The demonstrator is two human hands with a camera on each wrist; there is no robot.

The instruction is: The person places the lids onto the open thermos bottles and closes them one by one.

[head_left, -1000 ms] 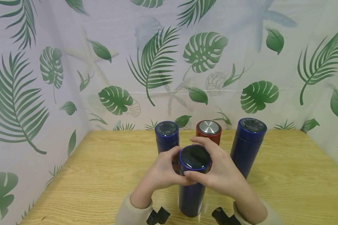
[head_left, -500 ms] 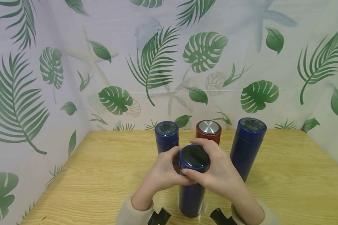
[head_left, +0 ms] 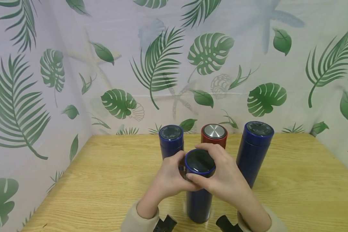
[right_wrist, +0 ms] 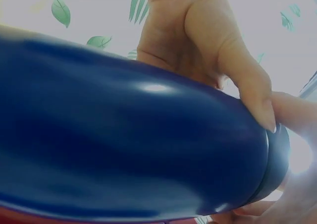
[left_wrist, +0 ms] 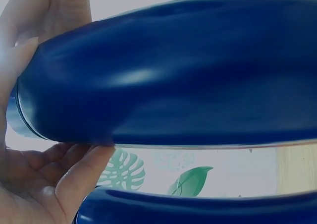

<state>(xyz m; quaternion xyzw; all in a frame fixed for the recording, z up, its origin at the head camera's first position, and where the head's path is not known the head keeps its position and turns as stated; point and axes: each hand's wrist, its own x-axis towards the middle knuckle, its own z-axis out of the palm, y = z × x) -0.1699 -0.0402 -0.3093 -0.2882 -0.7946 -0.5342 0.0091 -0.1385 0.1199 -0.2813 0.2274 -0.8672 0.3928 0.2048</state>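
In the head view a dark blue thermos bottle (head_left: 199,206) stands near the front of the table, gripped by both hands at its upper end. My left hand (head_left: 171,175) curls round the upper body from the left. My right hand (head_left: 224,169) has thumb and fingers round the lid (head_left: 200,161), which has a glossy black top with a blue rim. In the left wrist view the bottle's smooth blue body (left_wrist: 163,75) fills most of the frame. In the right wrist view, fingers wrap round the lid end of the same body (right_wrist: 129,140).
Behind the hands stand a blue bottle (head_left: 171,141), a red bottle (head_left: 214,141) with a silver top, and a taller-looking blue bottle (head_left: 253,158) on the right. All are upright on the wooden table (head_left: 113,174). A leaf-patterned cloth (head_left: 168,96) hangs behind.
My right hand has shifted slightly left and turned a little about the lid. The bottle's lower end has moved slightly right. My left hand keeps its grip, and the other bottles stay put.
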